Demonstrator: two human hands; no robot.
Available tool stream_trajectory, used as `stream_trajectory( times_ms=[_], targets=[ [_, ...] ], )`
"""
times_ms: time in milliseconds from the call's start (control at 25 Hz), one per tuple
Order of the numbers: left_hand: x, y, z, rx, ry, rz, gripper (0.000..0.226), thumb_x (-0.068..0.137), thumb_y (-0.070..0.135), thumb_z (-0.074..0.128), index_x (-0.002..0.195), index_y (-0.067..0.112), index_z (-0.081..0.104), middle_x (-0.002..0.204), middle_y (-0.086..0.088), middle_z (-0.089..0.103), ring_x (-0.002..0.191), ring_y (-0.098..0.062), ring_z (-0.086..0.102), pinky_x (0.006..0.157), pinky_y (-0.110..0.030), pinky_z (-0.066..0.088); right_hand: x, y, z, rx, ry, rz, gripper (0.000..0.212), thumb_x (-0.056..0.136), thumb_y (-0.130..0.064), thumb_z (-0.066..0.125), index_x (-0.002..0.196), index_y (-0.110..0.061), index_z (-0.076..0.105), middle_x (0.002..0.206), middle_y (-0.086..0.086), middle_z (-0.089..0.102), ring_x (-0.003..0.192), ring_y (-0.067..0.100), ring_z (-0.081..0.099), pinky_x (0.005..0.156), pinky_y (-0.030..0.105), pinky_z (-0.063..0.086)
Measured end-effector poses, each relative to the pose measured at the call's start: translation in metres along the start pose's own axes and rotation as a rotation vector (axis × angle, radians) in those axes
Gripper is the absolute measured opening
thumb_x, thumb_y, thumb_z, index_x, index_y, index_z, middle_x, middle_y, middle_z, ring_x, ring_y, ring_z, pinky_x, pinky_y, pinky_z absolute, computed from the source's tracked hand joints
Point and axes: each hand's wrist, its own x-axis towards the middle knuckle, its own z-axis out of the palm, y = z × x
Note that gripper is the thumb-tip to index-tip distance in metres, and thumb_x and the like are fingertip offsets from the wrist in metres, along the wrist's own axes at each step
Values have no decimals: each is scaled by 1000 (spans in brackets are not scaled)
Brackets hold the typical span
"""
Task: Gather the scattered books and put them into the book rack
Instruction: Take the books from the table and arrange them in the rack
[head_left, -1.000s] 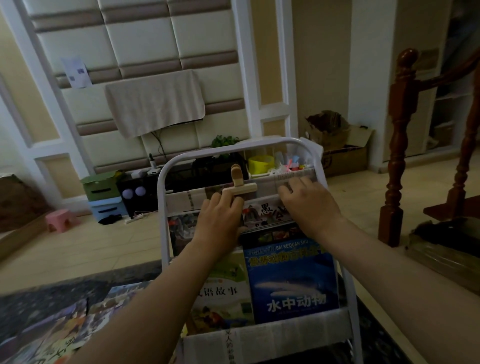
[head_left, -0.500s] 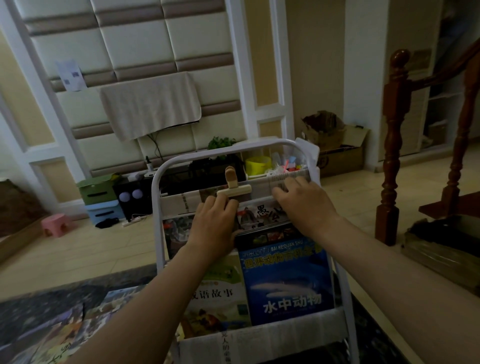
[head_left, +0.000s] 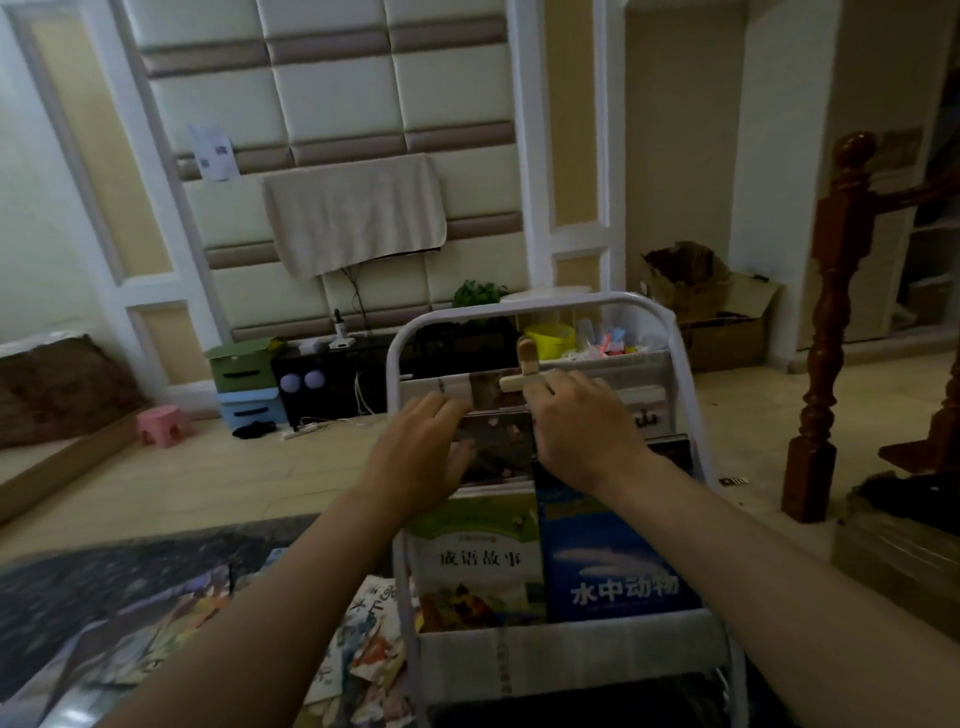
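One book rack (head_left: 571, 660), two hands (head_left: 421, 457) (head_left: 582, 436), two front-row books (head_left: 478, 561) (head_left: 613, 571), one stool (head_left: 163, 423).

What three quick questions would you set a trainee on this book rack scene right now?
1. True or false: the blue book stands right of the green book.
2. The dark book between the left hand and right hand is: A above the green book; B below it; C on the floor.
3. Fill in: the loose books lie on the ___ side of the rack.
Key: 1 true; 2 A; 3 left.
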Motion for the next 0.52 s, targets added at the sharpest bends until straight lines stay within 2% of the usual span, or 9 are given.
stream_trajectory(
  times_ms=[120, 280, 360, 520],
  targets=[
    [-33, -24, -28, 1, 43, -8, 30, 87, 18, 66, 115, 10, 61, 105, -7, 61, 86, -21, 54, 73, -34, 50, 8, -53, -3, 88, 2, -60, 22, 86, -11, 55, 107, -9, 62, 102, 13, 64, 94, 33, 60, 77, 40, 47],
    [-90, -65, -58, 10, 69, -100, 35, 87, 19, 69, 119, 9, 60, 108, -8, 62, 92, -22, 58, 76, -32, 50, 15, -122, 6, 174, -29, -135, 24, 93, -16, 53, 114, -7, 62, 102, 13, 64, 93, 33, 61, 76, 40, 49],
    [-124, -87, -64, -3, 52, -180, 36, 88, 19, 67, 121, 10, 59, 112, -8, 60, 98, -23, 57, 80, -32, 49, 15, -154, 16, 218, -95, -136, 24, 95, -14, 48, 116, -10, 59, 110, 11, 62, 100, 32, 59, 80, 41, 51],
    [-199, -117, -53, -64, -68, -364, 35, 89, 17, 63, 122, 6, 58, 112, -11, 59, 100, -31, 57, 82, -42, 50, 3, -216, 47, 320, -275, -160, 21, 97, -14, 44, 116, -10, 52, 112, 12, 56, 100, 32, 54, 71, 37, 44]
  ],
)
